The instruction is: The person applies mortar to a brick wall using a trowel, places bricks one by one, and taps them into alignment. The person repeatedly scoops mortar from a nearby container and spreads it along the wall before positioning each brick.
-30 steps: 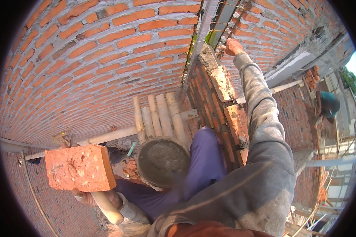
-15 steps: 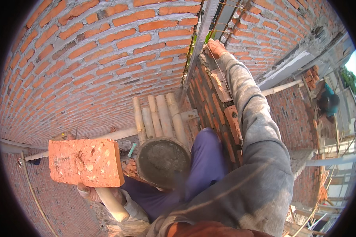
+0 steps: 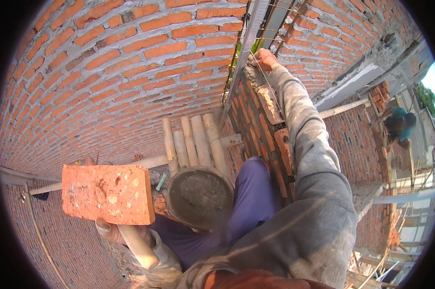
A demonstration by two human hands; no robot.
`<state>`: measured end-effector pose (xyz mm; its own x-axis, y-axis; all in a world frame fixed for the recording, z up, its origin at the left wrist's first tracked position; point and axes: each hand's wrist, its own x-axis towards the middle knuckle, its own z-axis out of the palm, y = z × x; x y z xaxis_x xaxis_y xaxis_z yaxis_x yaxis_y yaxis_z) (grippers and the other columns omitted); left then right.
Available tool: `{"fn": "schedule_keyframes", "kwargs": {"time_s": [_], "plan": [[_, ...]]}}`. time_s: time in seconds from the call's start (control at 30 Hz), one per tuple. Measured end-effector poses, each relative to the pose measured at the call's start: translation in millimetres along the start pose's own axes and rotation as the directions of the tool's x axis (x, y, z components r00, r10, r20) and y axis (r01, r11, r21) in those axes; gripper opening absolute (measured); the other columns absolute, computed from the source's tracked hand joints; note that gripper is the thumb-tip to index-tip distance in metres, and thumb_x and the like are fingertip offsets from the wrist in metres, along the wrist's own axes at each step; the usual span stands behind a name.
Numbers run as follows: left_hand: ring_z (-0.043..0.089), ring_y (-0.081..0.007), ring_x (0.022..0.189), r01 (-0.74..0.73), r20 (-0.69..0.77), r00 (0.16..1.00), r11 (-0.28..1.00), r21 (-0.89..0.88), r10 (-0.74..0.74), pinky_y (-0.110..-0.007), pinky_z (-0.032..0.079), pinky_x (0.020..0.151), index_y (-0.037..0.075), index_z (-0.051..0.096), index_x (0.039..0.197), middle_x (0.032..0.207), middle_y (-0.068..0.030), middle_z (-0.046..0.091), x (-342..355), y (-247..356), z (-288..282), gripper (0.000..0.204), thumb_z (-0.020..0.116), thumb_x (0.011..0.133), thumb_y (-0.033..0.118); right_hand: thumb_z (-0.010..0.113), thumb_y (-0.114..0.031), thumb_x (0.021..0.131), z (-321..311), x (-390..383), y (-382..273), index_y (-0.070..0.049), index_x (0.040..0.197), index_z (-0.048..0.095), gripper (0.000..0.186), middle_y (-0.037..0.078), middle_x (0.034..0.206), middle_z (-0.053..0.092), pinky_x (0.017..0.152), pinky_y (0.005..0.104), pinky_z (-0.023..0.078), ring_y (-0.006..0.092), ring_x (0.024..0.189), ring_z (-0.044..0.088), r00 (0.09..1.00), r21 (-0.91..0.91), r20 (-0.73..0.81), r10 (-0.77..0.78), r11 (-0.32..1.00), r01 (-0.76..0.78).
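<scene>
My left hand (image 3: 112, 232) grips an orange brick (image 3: 106, 193) from below, thumb on its near edge. A round wooden handle (image 3: 139, 248) sticks out beneath the brick in the same hand; the tool's other end is hidden. My right arm reaches far forward to the top of a low brick wall (image 3: 256, 115). There my right hand (image 3: 267, 60) is closed at the wall's far end, beside a thin taut string (image 3: 265, 79) and the upright metal post (image 3: 246, 48). What its fingers hold, if anything, is hidden. Bricks with rough mortar lie along the wall top.
A round basin of wet grey mortar (image 3: 198, 195) stands by my knee (image 3: 253, 185). Beyond it lie several bamboo poles (image 3: 193, 139). A tall brick wall (image 3: 130, 86) rises ahead and left. Another person (image 3: 401, 126) is at the far right, near stacked bricks (image 3: 379, 96).
The brick in my left hand has shifted slightly right and up. My right hand has turned a little at the wall's end. The person at far right has moved slightly.
</scene>
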<state>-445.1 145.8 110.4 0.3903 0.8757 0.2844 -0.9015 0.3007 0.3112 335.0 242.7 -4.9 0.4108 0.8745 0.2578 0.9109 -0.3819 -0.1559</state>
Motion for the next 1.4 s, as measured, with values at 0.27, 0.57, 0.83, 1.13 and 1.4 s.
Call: {"fn": "schedule_keyframes", "kwargs": {"time_s": [0.27, 0.57, 0.83, 1.13, 1.4], "plan": [[0.054, -0.0264, 0.145, 0.048, 0.061, 0.997, 0.998, 0.05, -0.051, -0.045, 0.049, 0.123, 0.006, 0.033, 0.163, 0.159, -0.017, 0.051, 8.2, -8.6, 23.8, 0.076, 0.076, 0.102, 0.02, 0.074, -0.017, 0.084, -28.7, -29.1, 12.5, -0.007, 0.101, 0.076, 0.02, 0.02, 0.1, 0.079, 0.079, 0.0461, 0.058, 0.0371, 0.092, 0.076, 0.961, 0.323, 0.079, 0.264, 0.906, -0.275], [0.057, -0.0329, 0.142, 0.016, 0.013, 1.0, 1.0, -0.007, -0.016, -0.053, 0.053, 0.117, 0.005, 0.026, 0.166, 0.158, -0.0221, 0.05, 10.8, -15.5, 10.8, 0.085, 0.077, 0.099, 0.016, 0.068, -0.014, 0.089, -5.3, -13.5, 7.6, -0.01, 0.103, 0.074, 0.016, 0.014, 0.109, 0.075, 0.087, 0.0466, 0.057, 0.0349, 0.108, 0.074, 0.926, -0.261, 0.231, -0.298, 0.898, 0.354], [0.058, -0.0354, 0.142, 0.052, 0.053, 0.997, 0.996, -0.067, -0.049, -0.058, 0.054, 0.116, 0.004, 0.026, 0.166, 0.156, -0.0242, 0.052, 10.0, -16.8, -4.5, 0.083, 0.076, 0.1, 0.014, 0.081, -0.025, 0.08, 11.6, -12.1, 16.2, -0.007, 0.094, 0.066, 0.028, 0.017, 0.095, 0.064, 0.082, 0.0473, 0.054, 0.0381, 0.098, 0.068, 0.953, -0.088, 0.08, -0.294, 0.95, 0.3], [0.055, -0.0355, 0.143, 0.058, 0.056, 0.997, 0.998, -0.017, -0.057, -0.055, 0.053, 0.117, 0.004, 0.025, 0.166, 0.158, -0.0248, 0.048, 15.2, -24.2, 18.8, 0.085, 0.076, 0.099, 0.013, 0.086, -0.044, 0.086, -27.3, -20.5, -45.4, 0.001, 0.109, 0.072, 0.053, 0.027, 0.116, 0.074, 0.093, 0.0484, 0.059, 0.0427, 0.115, 0.072, 0.963, -0.082, 0.245, 0.108, 0.992, -0.091], [0.066, -0.0408, 0.13, -0.046, -0.138, 0.989, 0.999, -0.003, 0.046, -0.057, 0.064, 0.101, -0.002, 0.019, 0.166, 0.153, -0.0307, 0.05, -0.6, -12.6, 1.6, 0.101, 0.084, 0.09, 0.014, 0.089, -0.047, 0.085, -23.0, -17.8, -33.1, 0.003, 0.115, 0.07, 0.06, 0.023, 0.117, 0.073, 0.096, 0.0465, 0.056, 0.0405, 0.116, 0.07, 0.962, -0.045, 0.272, 0.014, 0.999, -0.002]]}}
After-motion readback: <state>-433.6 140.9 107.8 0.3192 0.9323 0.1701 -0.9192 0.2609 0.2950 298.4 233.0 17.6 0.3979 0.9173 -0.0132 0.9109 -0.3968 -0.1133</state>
